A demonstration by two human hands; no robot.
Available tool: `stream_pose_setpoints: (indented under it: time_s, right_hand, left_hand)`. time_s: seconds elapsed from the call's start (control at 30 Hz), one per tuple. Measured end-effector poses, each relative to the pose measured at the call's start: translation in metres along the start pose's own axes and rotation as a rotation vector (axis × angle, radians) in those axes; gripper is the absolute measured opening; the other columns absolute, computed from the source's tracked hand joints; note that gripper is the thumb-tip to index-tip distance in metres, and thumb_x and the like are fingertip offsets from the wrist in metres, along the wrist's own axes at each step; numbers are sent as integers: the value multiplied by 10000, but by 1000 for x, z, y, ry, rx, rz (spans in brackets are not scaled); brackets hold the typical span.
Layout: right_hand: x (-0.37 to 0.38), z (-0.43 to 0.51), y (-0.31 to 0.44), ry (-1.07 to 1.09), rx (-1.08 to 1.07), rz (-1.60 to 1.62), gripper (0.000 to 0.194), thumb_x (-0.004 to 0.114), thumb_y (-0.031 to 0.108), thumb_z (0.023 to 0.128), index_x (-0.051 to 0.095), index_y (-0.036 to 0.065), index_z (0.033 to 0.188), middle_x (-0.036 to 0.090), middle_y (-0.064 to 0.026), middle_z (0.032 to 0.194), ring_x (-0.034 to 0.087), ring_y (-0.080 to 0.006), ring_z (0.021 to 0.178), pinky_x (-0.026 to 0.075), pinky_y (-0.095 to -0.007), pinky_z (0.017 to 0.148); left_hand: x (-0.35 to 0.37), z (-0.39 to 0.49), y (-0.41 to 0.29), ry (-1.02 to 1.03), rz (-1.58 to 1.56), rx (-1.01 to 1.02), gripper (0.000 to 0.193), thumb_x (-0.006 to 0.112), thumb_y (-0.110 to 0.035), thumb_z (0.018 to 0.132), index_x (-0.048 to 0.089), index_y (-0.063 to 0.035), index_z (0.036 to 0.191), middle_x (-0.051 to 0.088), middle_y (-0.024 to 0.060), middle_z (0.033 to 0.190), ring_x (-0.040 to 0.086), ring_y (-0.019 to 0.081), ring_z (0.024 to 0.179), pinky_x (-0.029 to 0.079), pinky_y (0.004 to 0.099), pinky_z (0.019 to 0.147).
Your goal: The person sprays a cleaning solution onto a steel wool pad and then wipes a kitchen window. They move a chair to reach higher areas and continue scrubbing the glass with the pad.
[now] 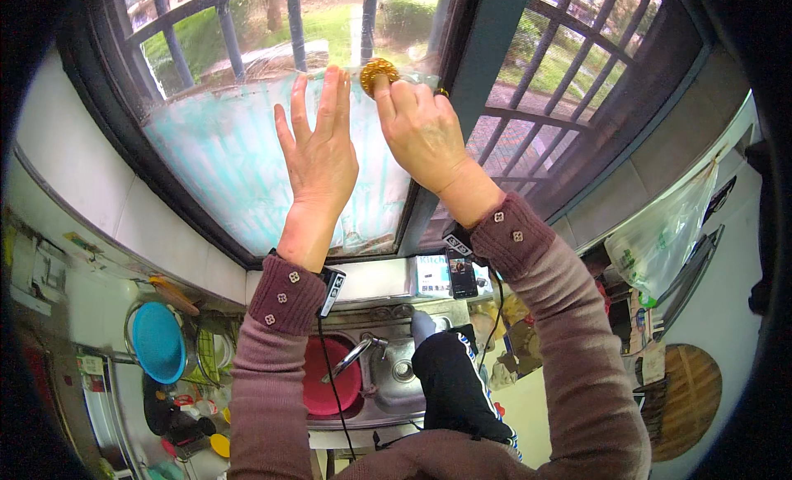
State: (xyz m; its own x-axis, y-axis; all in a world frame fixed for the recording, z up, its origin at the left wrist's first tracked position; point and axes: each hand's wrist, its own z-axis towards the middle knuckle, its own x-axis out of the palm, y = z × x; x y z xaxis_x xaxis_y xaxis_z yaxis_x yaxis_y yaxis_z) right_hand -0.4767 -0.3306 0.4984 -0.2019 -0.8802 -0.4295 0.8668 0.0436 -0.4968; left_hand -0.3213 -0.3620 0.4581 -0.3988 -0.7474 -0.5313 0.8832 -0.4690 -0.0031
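Observation:
A whitish-turquoise film covers the lower part of a framed window pane, its upper edge uneven. My left hand lies flat against this film, fingers spread and pointing up, holding nothing. Beside it, at the film's upper edge, my right hand holds a round gold-coloured wire scouring pad against the pane. The index finger presses on the pad; the other fingers are curled, and their tips are hidden. A gold and black band shows at the right hand's far side.
Dark window bars stand beyond the glass. Below are a sink with a faucet and red basin. A phone leans on a box at the sill. One foot is on the counter. Cables hang from both wrists.

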Motion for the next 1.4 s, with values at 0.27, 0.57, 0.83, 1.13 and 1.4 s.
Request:
stream_pose_setpoints:
  time_s: [0.27, 0.57, 0.83, 1.13, 1.4]
  right_hand:
    - [-3, -22, 27, 188, 424, 77, 453, 604, 114, 882, 531, -57, 1295, 559, -109, 940, 684, -232, 771, 598, -339, 589]
    - [7, -10, 53, 148, 653, 169, 454, 592, 129, 902, 505, -71, 1301, 579, -123, 948, 687, -245, 737, 594, -347, 560]
    - [7, -21, 42, 88, 685, 287, 515, 628, 145, 881, 495, -73, 1328, 585, -158, 993, 685, -315, 792, 592, -406, 601]
    - [13, -28, 48, 33, 712, 337, 497, 634, 203, 923, 462, -50, 1315, 576, -189, 999, 667, -372, 749, 575, -456, 612]
    - [-29, -33, 33, -127, 452, 544, 490, 738, 127, 840, 514, 26, 1264, 624, -162, 1001, 675, -348, 804, 549, -412, 649]
  left_hand:
    - [-5, 1, -1, -1, 28, 21, 751, 607, -62, 831, 409, -131, 1552, 280, -24, 1610, 244, 329, 1480, 281, 608, 1171]
    - [-5, 1, 0, 11, 48, 24, 734, 593, -76, 850, 405, -140, 1556, 285, -20, 1604, 243, 332, 1479, 282, 608, 1172]
    - [-5, 2, 1, 23, 69, 44, 728, 583, -66, 853, 408, -144, 1556, 287, -21, 1603, 246, 327, 1478, 287, 588, 1175]
    - [-7, 1, 3, 19, 74, 49, 732, 596, -71, 850, 415, -152, 1554, 300, -30, 1593, 270, 319, 1466, 308, 583, 1169]
    - [-8, 0, 4, 21, 116, 70, 819, 610, -21, 799, 368, -123, 1575, 272, 3, 1615, 258, 331, 1468, 310, 514, 1176]
